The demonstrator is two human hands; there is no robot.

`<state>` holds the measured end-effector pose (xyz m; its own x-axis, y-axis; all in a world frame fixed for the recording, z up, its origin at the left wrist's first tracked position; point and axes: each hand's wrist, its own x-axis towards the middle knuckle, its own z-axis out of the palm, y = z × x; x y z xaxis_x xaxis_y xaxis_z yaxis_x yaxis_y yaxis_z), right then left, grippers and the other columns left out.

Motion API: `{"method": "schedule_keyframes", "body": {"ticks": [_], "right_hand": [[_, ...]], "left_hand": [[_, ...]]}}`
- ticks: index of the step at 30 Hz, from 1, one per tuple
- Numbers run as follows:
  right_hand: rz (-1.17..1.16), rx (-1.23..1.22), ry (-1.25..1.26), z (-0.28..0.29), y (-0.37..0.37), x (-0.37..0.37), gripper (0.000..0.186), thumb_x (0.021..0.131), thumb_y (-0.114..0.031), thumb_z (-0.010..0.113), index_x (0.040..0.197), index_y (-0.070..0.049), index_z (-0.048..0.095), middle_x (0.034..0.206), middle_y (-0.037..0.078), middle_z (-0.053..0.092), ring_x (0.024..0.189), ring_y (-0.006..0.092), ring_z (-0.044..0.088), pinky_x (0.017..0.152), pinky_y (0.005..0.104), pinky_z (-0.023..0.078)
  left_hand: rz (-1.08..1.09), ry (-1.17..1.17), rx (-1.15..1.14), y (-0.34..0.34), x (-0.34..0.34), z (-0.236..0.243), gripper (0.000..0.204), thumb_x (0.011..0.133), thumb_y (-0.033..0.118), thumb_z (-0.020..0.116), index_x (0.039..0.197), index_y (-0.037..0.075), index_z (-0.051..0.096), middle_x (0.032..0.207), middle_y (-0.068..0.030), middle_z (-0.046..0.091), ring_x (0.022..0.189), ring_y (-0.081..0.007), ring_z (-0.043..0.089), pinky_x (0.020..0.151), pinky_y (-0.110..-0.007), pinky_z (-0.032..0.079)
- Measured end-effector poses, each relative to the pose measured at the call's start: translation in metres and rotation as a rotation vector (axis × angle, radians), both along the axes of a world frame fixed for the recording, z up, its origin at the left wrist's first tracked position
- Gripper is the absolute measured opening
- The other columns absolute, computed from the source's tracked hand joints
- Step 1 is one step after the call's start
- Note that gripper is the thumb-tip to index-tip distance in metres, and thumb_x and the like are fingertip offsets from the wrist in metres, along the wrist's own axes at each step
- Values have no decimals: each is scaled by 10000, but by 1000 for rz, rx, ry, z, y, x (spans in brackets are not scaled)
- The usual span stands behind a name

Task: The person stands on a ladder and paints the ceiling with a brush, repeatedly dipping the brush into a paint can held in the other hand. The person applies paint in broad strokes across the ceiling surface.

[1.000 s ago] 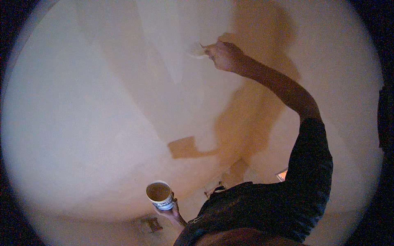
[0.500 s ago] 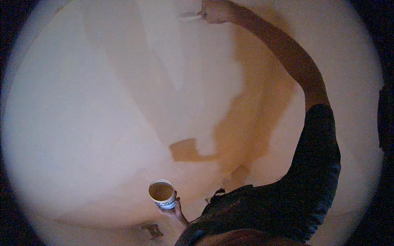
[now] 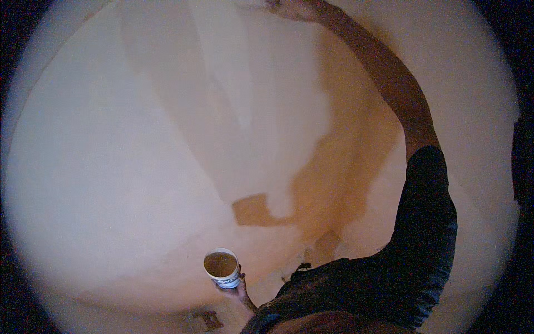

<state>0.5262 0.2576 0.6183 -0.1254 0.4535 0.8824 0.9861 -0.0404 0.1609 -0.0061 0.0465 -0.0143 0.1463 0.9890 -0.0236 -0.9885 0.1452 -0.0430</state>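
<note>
A white printed tub [image 3: 221,266] of brownish liquid sits upright in my left hand [image 3: 232,292], low in the middle of the view. My right hand [image 3: 295,10] is at the top edge on my outstretched arm, closed on a pale, flat tool [image 3: 256,5], apparently a brush, blurred and partly out of frame. The tool is against or close to the pale wall [image 3: 111,145], which shows uneven lighter and duller bands and my orange-tinted shadow; whether it touches cannot be told.
The wall fills most of the view and meets a lower surface, apparently the floor [image 3: 245,316], near the bottom. A small dark object [image 3: 207,318], unclear in kind, lies below the tub. My dark-clothed body covers the lower right.
My right hand and its tool have moved up to the top edge over the last second. The tub in my left hand has shifted slightly right, with a small dip lately.
</note>
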Motion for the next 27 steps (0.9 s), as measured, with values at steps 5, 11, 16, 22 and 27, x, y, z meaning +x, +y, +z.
{"method": "schedule_keyframes", "body": {"ticks": [5,11,16,22,27], "right_hand": [[588,-277,594,38,2,3,494,1029,-522,514,835,-74,594,649,22,527,542,167,490,512,349,433],[112,-298,76,-40,49,32,461,1048,-513,473,852,-107,572,658,9,514,538,144,460,493,317,409],[651,-522,724,16,13,67,436,1063,-505,440,867,-133,553,666,-2,503,536,125,435,478,291,388],[1178,-475,1104,-20,74,26,412,1071,-504,415,957,-132,549,700,0,508,554,119,450,478,278,399],[960,-468,1365,-203,82,9,451,1094,-469,345,824,-146,507,635,-32,446,486,95,400,388,307,317]], "left_hand": [[40,-7,-15,-1,7,8,771,916,581,568,1523,143,383,1395,-275,521,1111,-530,599,649,-634,621],[-18,-61,33,-5,10,5,784,907,578,594,1517,132,386,1423,-259,494,1157,-510,567,685,-640,616],[-72,-82,220,3,1,-9,782,868,474,722,1507,146,412,1419,-170,469,1206,-340,473,855,-550,511],[-104,63,196,8,-7,-18,797,882,527,677,1519,146,387,1448,-172,453,1204,-390,482,842,-567,511],[-156,-235,158,10,7,-19,798,912,552,616,1551,160,344,1540,-242,371,1305,-530,440,832,-672,562]]}}
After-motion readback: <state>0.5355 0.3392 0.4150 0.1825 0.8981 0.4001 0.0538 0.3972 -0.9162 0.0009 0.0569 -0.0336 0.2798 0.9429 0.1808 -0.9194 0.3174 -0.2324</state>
